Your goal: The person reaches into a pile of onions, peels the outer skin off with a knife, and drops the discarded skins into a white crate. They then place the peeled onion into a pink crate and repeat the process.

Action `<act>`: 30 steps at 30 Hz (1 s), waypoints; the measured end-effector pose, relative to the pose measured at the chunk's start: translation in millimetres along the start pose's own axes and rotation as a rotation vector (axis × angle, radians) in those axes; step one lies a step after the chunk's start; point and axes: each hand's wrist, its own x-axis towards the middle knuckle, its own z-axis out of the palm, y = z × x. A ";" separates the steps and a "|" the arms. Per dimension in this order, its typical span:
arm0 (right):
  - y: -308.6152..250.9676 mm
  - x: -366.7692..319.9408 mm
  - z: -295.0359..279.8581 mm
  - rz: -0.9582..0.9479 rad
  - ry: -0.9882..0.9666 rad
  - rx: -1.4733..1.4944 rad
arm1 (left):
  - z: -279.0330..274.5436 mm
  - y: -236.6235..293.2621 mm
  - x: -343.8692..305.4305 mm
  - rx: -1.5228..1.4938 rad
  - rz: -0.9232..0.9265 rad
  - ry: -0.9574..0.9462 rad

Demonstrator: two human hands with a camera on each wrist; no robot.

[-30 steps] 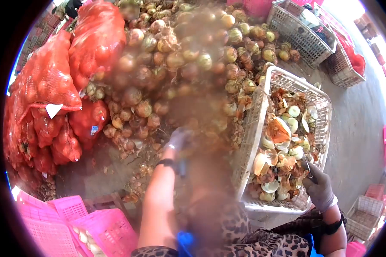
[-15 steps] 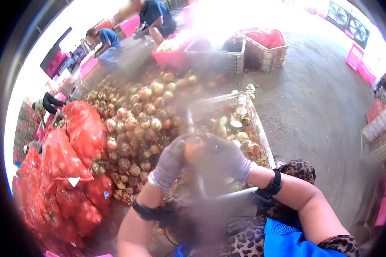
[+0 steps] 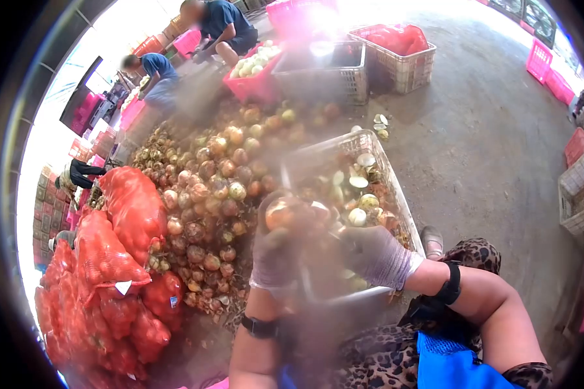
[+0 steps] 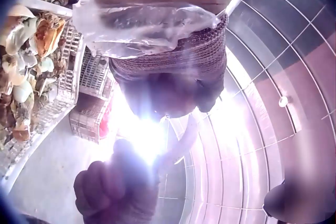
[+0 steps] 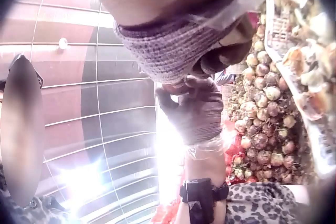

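Onion, round, brown-skinned, is at the gloved left hand; that grip looks closed to onion width around it. Gloved right hand just beside, fingers curled; blur hides how tight or what it has. My read: brace the onion low in the fingers, leave the side facing the right hand exposed, fingertips tucked back, short controlled moves, wrists steady.

Edges: white slatted plastic crate with peels sits below and right of the left grip, rim near the right wrist. Loose onion heap ahead-left, red mesh sacks further left. Most room looks right of the crate, over grey floor.
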 end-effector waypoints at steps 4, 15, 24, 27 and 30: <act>-0.9 4.7 2.6 0.011 -0.050 -0.067 | -6.9 1.3 2.1 0.046 0.016 0.009; -0.6 17.2 9.8 0.109 -0.258 -0.215 | -3.4 13.6 -15.3 0.257 0.076 0.051; -6.9 24.0 -7.5 0.321 -0.425 -0.448 | -1.9 -2.0 -18.1 0.717 0.324 0.120; -6.1 23.1 -6.1 0.352 -0.386 -0.448 | -19.7 0.6 -18.1 0.358 0.065 0.100; -8.2 18.2 -5.7 0.200 -0.312 -0.445 | -51.0 -17.8 -19.0 0.027 -0.041 0.115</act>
